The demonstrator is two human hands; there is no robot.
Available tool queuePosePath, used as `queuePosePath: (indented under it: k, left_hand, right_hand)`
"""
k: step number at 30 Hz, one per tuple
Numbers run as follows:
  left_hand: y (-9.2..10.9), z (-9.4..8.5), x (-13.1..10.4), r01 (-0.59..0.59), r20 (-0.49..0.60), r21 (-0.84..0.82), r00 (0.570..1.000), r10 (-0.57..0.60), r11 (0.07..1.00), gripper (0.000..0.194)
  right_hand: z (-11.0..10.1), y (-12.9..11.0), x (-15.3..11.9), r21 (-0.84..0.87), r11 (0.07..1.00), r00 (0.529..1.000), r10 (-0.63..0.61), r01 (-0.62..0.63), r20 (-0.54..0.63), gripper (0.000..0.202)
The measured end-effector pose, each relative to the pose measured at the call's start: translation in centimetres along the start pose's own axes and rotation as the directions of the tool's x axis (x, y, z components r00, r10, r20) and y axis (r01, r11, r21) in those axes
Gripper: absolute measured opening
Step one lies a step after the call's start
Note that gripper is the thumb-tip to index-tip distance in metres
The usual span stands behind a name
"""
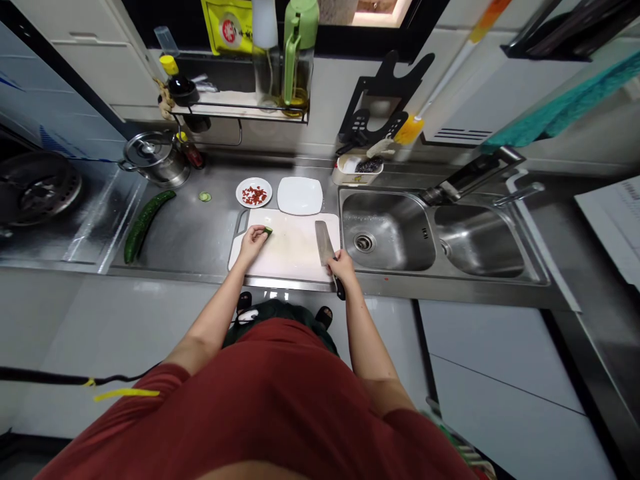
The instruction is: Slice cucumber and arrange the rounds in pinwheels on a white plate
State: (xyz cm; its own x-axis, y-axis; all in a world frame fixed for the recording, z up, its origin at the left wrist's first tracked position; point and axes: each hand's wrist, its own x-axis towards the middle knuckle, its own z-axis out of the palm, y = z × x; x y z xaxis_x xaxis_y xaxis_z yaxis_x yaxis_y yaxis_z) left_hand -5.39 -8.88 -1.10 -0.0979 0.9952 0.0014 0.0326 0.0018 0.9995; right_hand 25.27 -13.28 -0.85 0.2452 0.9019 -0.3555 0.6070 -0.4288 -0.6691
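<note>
Over the left part of a white cutting board point(295, 253), my left hand point(254, 243) pinches a short piece of cucumber point(268, 231). My right hand point(342, 265) grips a kitchen knife point(324, 241) by its black handle; the blade lies over the board's right side, pointing away from me. Behind the board stand a white plate point(300, 195) whose surface is bare and a round plate point(241, 197) with chopped red pieces point(255, 195). A long, curved whole cucumber point(145, 227) rests on the steel counter at the left, and a few pale cucumber slices point(205, 197) lie near it.
A double steel sink point(395, 261) borders the board on the right, with a faucet point(465, 177) behind it. At the back left are a lidded pot point(161, 162) and a small bottle point(191, 152). A wall rack point(235, 112) holds bottles. A wok point(37, 189) sits far left.
</note>
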Motion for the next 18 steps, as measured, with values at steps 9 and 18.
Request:
queuePosePath:
  k: [9, 18]
  left_hand:
    - [-0.1, -0.2, -2.2, -0.165, 0.134, 0.474, 0.984, 0.114, 0.865, 0.027]
    - [0.0, 0.0, -2.8, -0.283, 0.209, 0.563, 0.958, 0.198, 0.776, 0.020]
  right_hand:
    - [-0.4, -3.8, -1.8, -0.263, 0.948, 0.983, -0.157, 0.177, 0.097, 0.028]
    - [0.8, -7.8, -4.6, -0.484, 0.822, 0.945, -0.187, 0.301, 0.269, 0.032]
